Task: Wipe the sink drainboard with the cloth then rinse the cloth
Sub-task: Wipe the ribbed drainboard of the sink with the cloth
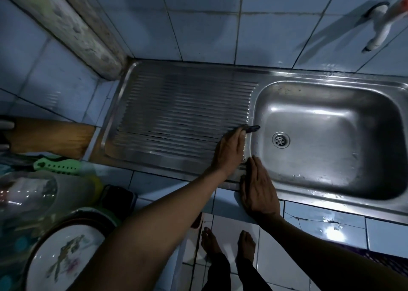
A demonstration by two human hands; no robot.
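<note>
The left hand presses the dark cloth flat at the drainboard's edge by the sink, the right hand rests spread beside it; push firmly along the grooves.

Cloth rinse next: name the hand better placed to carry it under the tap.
Left. The left hand already presses the cloth at the basin's edge; the right hand lies empty on the front rim.

Home kitchen: steel sink with ribbed drainboard, wall tap, tiled walls, plate.
</note>
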